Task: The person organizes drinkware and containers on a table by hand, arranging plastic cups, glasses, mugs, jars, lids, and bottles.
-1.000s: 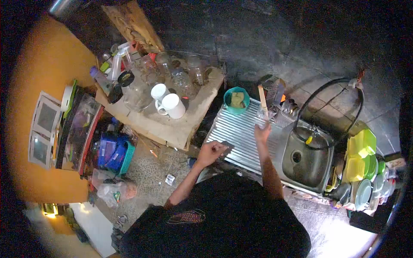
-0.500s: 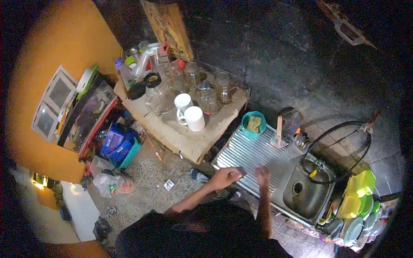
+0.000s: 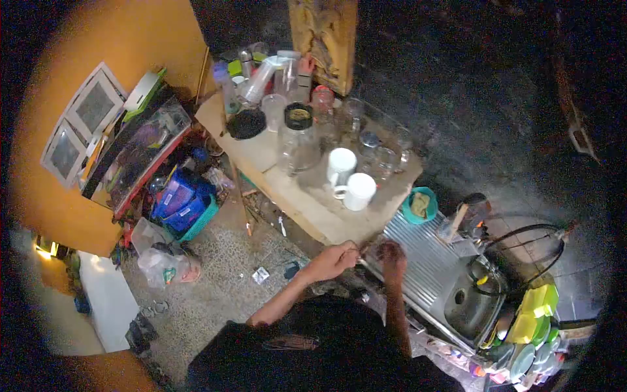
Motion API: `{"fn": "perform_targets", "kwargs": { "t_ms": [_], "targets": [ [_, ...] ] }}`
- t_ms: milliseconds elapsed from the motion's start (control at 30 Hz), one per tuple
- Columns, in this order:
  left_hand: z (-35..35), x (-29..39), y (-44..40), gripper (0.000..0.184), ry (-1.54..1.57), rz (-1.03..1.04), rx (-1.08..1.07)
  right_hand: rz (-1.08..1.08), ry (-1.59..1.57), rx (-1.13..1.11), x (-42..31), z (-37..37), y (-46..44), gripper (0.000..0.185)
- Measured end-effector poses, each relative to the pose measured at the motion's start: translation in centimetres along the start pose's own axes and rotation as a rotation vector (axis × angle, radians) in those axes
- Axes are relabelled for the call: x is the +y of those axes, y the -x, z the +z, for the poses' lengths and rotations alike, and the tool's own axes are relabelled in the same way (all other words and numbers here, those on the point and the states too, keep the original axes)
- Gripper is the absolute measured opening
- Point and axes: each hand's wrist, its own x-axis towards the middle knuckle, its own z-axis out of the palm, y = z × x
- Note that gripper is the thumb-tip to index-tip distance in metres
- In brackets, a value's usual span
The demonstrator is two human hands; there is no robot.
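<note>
My left hand (image 3: 334,261) is held in front of my body near the table's front corner, its fingers closed in a pinch. Whatever lies in that pinch is too small and dim to name. Close to its right is my right hand (image 3: 392,262), fingers curled and a little blurred, at the near edge of the ridged steel drainboard (image 3: 418,258). What it grips, if anything, is hidden. Beyond the hands, two white mugs, one nearer (image 3: 360,192) and one farther (image 3: 341,164), stand on the wooden table (image 3: 287,196).
A glass jar with a black lid (image 3: 299,140) and several glass mugs share the table. Right of the drainboard lies a steel sink (image 3: 467,310) with a black hose (image 3: 522,230). A teal tub (image 3: 419,206) sits at its far end; blue baskets (image 3: 179,204) stand on the left.
The view has swung, so table and sink appear farther right. My hands remain close together; my right hand has shifted slightly left and looks less smeared.
</note>
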Motion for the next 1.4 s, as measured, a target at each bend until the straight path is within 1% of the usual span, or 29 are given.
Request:
{"fn": "perform_targets", "kwargs": {
  "t_ms": [33,67,100,133,167,200,233,300,333,367,433,500,533,567,600,633,667,700,767,867,900,933,967,1000,1100,1167,1233,1300,1400],
  "targets": [
    [-2.1,0.9,0.7,0.012,-0.008,0.028,-0.012,0.01,-0.001,0.007,-3.3,1.1,-0.8,0.019],
    [-4.5,0.8,1.3,0.008,-0.118,0.088,0.006,-0.093,0.054,0.134,-7.6,1.9,-1.8,0.018],
    [-6.3,-0.2,2.0,0.008,-0.11,0.085,-0.014,-0.193,0.117,0.261,-10.6,2.7,-2.3,0.017],
    [-8.0,-1.6,2.3,0.013,-0.044,0.093,0.102,-0.179,0.13,0.276,-12.1,3.6,-2.7,0.017],
    [-9.7,-2.5,2.4,0.019,0.021,0.105,0.224,-0.074,-0.019,0.259,-13.2,4.6,-3.5,0.016],
    [-11.4,-2.8,2.7,0.017,-0.044,0.077,0.288,0.028,-0.172,0.235,-14.0,5.6,-3.9,0.016],
    [-13.0,-3.1,2.8,0.017,-0.042,0.08,0.285,0.027,-0.168,0.239,-14.6,7.1,-4.2,0.016],
    [-15.6,-4.1,2.8,0.014,-0.003,0.001,0.393,0.024,-0.327,0.231,-15.9,9.4,-5.0,0.016],
    [-17.2,-4.7,2.8,0.026,-0.043,-0.048,0.375,0.001,-0.212,0.18,-16.2,9.8,-4.9,0.016],
    [-18.1,-5.2,2.4,0.026,-0.042,-0.047,0.401,-0.01,-0.216,0.156,-16.7,10.8,-4.7,0.016],
    [-19.7,-4.4,0.3,0.045,-0.417,0.281,0.791,0.127,-0.291,0.146,-19.1,13.3,-3.7,0.015],
    [-21.4,-1.3,-2.0,0.061,-0.435,0.299,0.84,0.144,-0.358,0.083,-19.1,15.5,-3.1,0.015],
    [-22.3,0.2,-3.7,0.058,-0.464,0.349,0.853,0.124,-0.399,0.022,-18.3,16.7,-2.6,0.015],
    [-23.1,1.3,-5.5,0.056,-0.495,0.402,0.863,0.102,-0.442,-0.037,-17.9,17.7,-2.1,0.015],
    [-23.5,1.5,-6.8,0.056,-0.497,0.395,0.868,0.009,-0.219,-0.096,-21.5,17.6,-2.4,0.016],
    [-23.7,1.4,-7.8,0.052,-0.445,0.337,0.796,0.013,-0.224,-0.105,-21.3,17.9,-2.6,0.016],
    [-23.8,1.3,-8.2,0.049,-0.396,0.279,0.724,-0.043,-0.213,-0.203,-20.7,17.9,-2.8,0.017],
    [-23.9,1.1,-8.2,0.049,-0.406,0.274,0.729,-0.104,-0.204,-0.299,-20.8,18.1,-3.2,0.018],
    [-23.9,0.9,-8.7,0.04,-0.407,0.199,0.572,-0.104,-0.263,-0.309,-20.8,18.4,-3.6,0.018],
    [-24.1,2.3,-7.8,0.036,-0.458,0.154,0.513,-0.049,-0.376,-0.302,-20.8,18.3,-3.9,0.019],
    [-24.1,2.1,-7.6,0.036,-0.467,0.162,0.51,-0.001,-0.422,-0.282,-20.6,18.1,-4.2,0.019],
    [-24.0,1.7,-7.5,0.035,-0.468,0.237,0.528,-0.012,-0.427,-0.27,-20.5,17.5,-4.5,0.019],
    [-24.2,1.4,-7.6,0.033,-0.467,0.317,0.544,-0.058,-0.275,-0.278,-20.5,16.5,-4.8,0.02],
    [-24.4,1.3,-7.8,0.033,-0.48,0.289,0.505,-0.095,-0.119,-0.287,-20.1,15.4,-4.8,0.021],
    [-24.2,1.4,-7.6,0.031,-0.502,0.212,0.47,0.002,-0.04,-0.251,-15.5,15.0,-4.3,0.021],
    [-24.1,0.3,-7.6,0.031,-0.49,0.25,0.45,0.011,-0.023,-0.269,-14.5,14.4,-4.4,0.021],
    [-23.9,-0.1,-7.3,0.027,-0.347,0.197,0.49,0.016,0.0,-0.279,-16.0,14.1,-5.2,0.02],
    [-24.6,-0.2,-6.9,0.026,-0.274,0.218,0.47,0.042,-0.17,-0.281,-18.2,14.1,-6.3,0.02],
    [-27.1,-0.1,-7.0,0.025,-0.179,0.237,0.427,0.031,-0.253,-0.268,-21.9,15.1,-7.9,0.02]
  ]
}}
